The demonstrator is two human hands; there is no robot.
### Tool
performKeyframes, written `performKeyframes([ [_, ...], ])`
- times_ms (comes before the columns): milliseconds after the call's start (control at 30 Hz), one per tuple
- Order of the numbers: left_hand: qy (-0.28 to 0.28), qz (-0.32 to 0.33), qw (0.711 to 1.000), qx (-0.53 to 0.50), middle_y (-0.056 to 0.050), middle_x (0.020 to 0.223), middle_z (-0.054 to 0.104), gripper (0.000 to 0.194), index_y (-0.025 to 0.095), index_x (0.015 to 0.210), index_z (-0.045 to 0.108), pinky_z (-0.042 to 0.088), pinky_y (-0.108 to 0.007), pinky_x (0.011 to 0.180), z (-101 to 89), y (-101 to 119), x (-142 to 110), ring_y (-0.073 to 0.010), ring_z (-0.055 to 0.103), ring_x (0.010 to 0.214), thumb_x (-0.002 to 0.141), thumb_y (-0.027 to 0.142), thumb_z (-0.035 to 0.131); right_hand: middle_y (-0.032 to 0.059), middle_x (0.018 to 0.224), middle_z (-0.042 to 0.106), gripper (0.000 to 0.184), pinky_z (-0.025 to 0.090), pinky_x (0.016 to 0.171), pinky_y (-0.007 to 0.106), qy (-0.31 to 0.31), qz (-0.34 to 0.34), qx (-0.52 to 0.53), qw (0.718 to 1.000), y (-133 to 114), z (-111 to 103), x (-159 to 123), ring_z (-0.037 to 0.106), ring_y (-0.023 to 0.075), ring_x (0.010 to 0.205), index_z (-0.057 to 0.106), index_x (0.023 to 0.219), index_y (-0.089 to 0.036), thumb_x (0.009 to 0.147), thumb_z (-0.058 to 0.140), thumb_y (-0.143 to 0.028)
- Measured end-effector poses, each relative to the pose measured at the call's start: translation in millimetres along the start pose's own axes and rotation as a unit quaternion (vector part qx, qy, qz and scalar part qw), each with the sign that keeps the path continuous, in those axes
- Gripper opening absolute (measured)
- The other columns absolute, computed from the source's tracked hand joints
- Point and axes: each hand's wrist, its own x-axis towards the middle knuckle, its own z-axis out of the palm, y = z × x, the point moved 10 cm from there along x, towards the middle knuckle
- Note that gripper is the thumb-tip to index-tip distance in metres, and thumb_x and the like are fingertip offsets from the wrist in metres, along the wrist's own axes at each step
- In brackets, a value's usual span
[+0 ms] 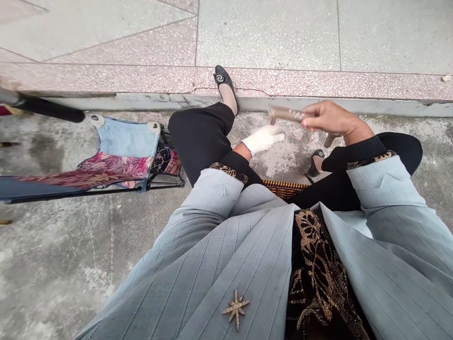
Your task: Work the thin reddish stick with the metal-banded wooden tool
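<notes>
Right hand pinches a brown tube between thumb and fingers, above the concrete floor. Left hand, in a white glove, is just below the tube, flat, fingers together, holding nothing. Black-trousered knee left of the tube; folding seat farther left.

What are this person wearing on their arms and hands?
The left hand is covered in white, either a cloth glove or a wrap. The right hand is bare. The pale grey pinstriped jacket sleeves have wide turned-back cuffs edged in black-and-gold patterned trim, with black undersleeves reaching the wrists.
</notes>
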Motion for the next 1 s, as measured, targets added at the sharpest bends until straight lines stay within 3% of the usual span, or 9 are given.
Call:
performKeyframes([
  [100,-0.039,-0.013,0.998,-0.053,0.003,0.061,0.053,0.017,0.015,0.082,0.065,0.036,-0.026,0.060,15.3,9.8,-7.8,-0.0107,0.043,0.055,0.094,0.026,0.058,0.0025,0.070,0.060,0.024,0.044,0.068,0.032,0.107,0.030,-0.033,0.993,16.8,-24.1,5.1,0.054,0.0174,0.069,0.076,0.095,-0.017,0.095,0.070,-0.040],
  [267,-0.028,-0.020,0.999,-0.037,0.004,0.059,0.053,0.016,0.016,0.076,0.062,0.036,-0.025,0.062,15.6,13.8,-11.2,-0.0098,0.044,0.055,0.091,0.022,0.059,0.0051,0.081,0.067,0.023,0.041,0.074,0.033,0.106,0.083,-0.186,0.973,41.6,-15.7,24.4,0.058,0.0201,0.077,0.079,0.104,-0.013,0.093,0.071,-0.032],
  [367,-0.020,-0.024,1.000,-0.004,0.003,0.059,0.055,0.020,0.016,0.074,0.062,0.039,-0.026,0.064,13.7,9.8,-11.7,-0.0102,0.047,0.057,0.092,0.024,0.060,0.0086,0.089,0.072,0.025,0.040,0.074,0.034,0.056,0.095,-0.270,0.957,46.0,-0.5,31.1,0.062,0.0227,0.083,0.080,0.109,-0.013,0.095,0.070,-0.032],
  [500,0.006,-0.022,0.999,0.037,0.003,0.062,0.057,0.013,0.016,0.076,0.068,0.040,-0.027,0.065,6.7,7.6,-10.9,-0.0111,0.050,0.059,0.087,0.022,0.063,0.0105,0.095,0.075,0.022,0.039,0.074,0.034,-0.086,0.095,-0.329,0.936,48.9,33.7,28.8,0.065,0.0247,0.088,0.082,0.106,-0.017,0.096,0.071,-0.033],
  [600,0.008,-0.002,0.998,0.055,0.003,0.062,0.057,0.013,0.017,0.073,0.069,0.040,-0.028,0.065,3.3,9.3,-8.8,-0.0117,0.050,0.060,0.085,0.023,0.064,0.0079,0.090,0.074,0.020,0.040,0.073,0.033,-0.195,0.068,-0.290,0.934,46.5,59.4,19.4,0.065,0.0227,0.083,0.083,0.105,-0.018,0.095,0.071,-0.032],
  [700,-0.001,0.008,0.999,0.042,0.003,0.063,0.058,0.014,0.018,0.076,0.069,0.041,-0.028,0.064,0.9,7.5,-7.5,-0.0125,0.051,0.059,0.085,0.026,0.064,0.0037,0.080,0.071,0.022,0.040,0.072,0.032,-0.267,0.042,-0.213,0.939,42.6,72.0,10.0,0.062,0.0199,0.076,0.082,0.104,-0.019,0.093,0.071,-0.035],
  [867,-0.051,0.032,0.998,0.016,0.002,0.065,0.059,0.022,0.016,0.079,0.067,0.042,-0.028,0.067,6.6,11.2,-7.5,-0.0127,0.051,0.061,0.092,0.034,0.060,0.0024,0.082,0.073,0.035,0.044,0.075,0.031,-0.313,0.019,-0.112,0.943,31.9,67.6,-1.9,0.063,0.0193,0.078,0.084,0.106,-0.021,0.090,0.074,-0.050],
  [1000,-0.023,0.032,0.999,0.007,0.000,0.071,0.064,0.018,0.014,0.084,0.070,0.044,-0.028,0.073,3.1,14.1,-5.3,-0.0141,0.056,0.069,0.091,0.030,0.065,0.0030,0.081,0.071,0.041,0.045,0.073,0.032,-0.285,0.022,-0.063,0.956,16.2,55.0,-11.0,0.061,0.0183,0.075,0.083,0.111,-0.020,0.090,0.074,-0.054],
])
